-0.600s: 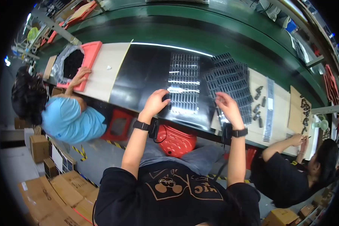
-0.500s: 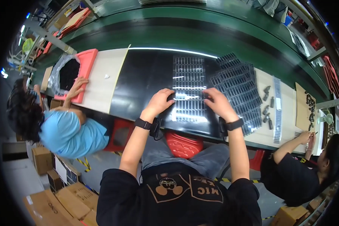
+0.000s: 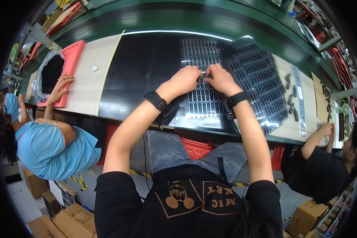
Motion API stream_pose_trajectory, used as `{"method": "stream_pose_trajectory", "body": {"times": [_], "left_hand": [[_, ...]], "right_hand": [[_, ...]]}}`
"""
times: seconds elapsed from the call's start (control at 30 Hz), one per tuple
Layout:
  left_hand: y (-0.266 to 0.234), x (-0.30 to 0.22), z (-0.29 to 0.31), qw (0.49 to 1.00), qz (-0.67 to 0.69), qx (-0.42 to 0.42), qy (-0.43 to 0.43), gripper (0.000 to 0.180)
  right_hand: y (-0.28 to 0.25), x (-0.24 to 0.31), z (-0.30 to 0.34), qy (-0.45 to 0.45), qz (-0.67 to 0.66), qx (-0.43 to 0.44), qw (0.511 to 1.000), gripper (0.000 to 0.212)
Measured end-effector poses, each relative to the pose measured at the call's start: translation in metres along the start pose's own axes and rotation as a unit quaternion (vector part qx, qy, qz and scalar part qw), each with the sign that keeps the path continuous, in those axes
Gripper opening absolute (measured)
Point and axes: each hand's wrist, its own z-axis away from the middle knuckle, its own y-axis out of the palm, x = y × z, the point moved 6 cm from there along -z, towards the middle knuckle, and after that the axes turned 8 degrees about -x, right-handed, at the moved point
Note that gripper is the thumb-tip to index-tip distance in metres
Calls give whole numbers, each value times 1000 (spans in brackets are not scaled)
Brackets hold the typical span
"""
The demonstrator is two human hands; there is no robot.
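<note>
A clear sheet with rows of small elongated oval shapes lies on the black work surface in front of me. Over its middle, my left hand has its fingers drawn together in a pinch. My right hand faces it with thumb and fingertips bent together close by. Both hands' fingertips meet at one row of the sheet, and whatever is between them is too small to make out. Just right of my right hand, several similar sheets lie fanned out and overlapping.
Small black parts and a clear strip lie farther right. At left, a co-worker's hand rests on a red tray with a bag of black pieces. Another co-worker works at far right. A green conveyor runs behind.
My hands have come closer together, from the sheet's two side edges to its middle. Their fingers have closed into pinches. The whole view has shifted slightly.
</note>
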Motion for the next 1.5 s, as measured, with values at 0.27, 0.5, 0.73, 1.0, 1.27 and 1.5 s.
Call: {"method": "stream_pose_trajectory", "body": {"times": [0.27, 0.5, 0.73, 1.0, 1.27, 1.5], "left_hand": [[1, 8, -8, 989, 104, 64, -86, 11], [5, 10, -10, 983, 89, 103, -126, 13], [6, 11, -16, 986, 9, 101, -130, 16], [-1, 2, -14, 980, 104, 116, -124, 8], [-27, -64, 12, 995, 16, -34, 97, 9], [-68, -30, 27, 979, 141, -81, -126, 14]], "right_hand": [[5, 7, 9, 103, 50, 70, 991, 34], [11, 12, 16, 185, 68, 40, 980, 38], [16, 11, 11, 199, 47, 14, 979, 54], [19, 11, 9, 193, 55, -57, 978, 47], [6, 9, 6, 182, 9, 32, 983, 46], [-169, -89, 16, 134, -134, -115, 975, 44]]}}
